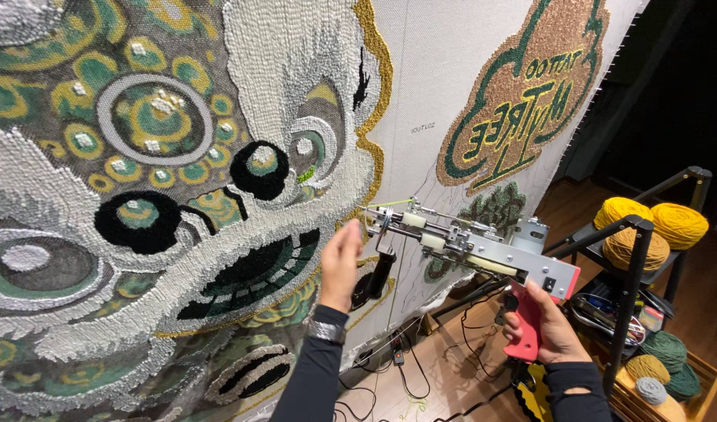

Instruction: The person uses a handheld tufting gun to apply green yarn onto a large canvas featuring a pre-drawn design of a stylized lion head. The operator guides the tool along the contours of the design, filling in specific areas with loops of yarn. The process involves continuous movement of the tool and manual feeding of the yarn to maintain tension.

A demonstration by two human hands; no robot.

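Observation:
My right hand (550,328) grips the pink handle of a tufting gun (483,248), a silver metal tool held level with its needle end pointing left at the cloth. My left hand (340,264) is raised beside the gun's black front grip (380,275) and needle tip, fingers together, touching the stretched cloth. The big tufted rug (140,195) on the cloth shows a lion-like face in white, green, black and gold yarn. A thin green yarn strand runs to the needle.
A smaller tufted green and tan emblem (522,94) sits upper right on the white cloth. A black metal rack (636,258) at right holds yellow yarn balls (651,223); a wooden crate (671,375) below holds green, grey and tan balls. Cables lie on the wooden floor (444,367).

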